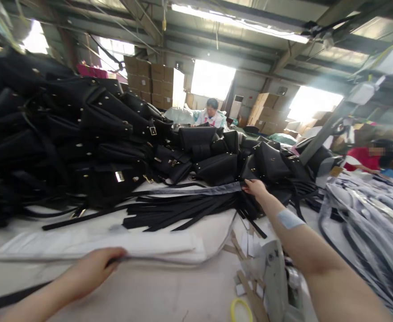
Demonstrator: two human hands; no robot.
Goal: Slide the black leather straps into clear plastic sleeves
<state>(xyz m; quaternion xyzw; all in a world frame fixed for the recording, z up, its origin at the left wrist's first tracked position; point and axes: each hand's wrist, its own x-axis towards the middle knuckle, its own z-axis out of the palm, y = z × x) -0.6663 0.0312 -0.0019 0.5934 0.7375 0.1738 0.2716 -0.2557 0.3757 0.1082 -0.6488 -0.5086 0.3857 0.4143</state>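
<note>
My right hand [255, 188] reaches far across the table and pinches the end of a long grey-black strap [189, 191] that lies over a heap of black straps [183, 210]. My left hand [94, 268] is near the front edge, fingers curled on the end of a black strap [15, 296] beside a stack of white sheets [99, 245]. A white patch [288, 219] sticks to my right forearm.
A large pile of black handbags [82, 129] fills the left and the back of the table. Clear plastic-wrapped straps [367, 223] lie at the right. Cardboard scraps and a yellow ring [240, 309] sit near the front. Two other people work at the back and the right.
</note>
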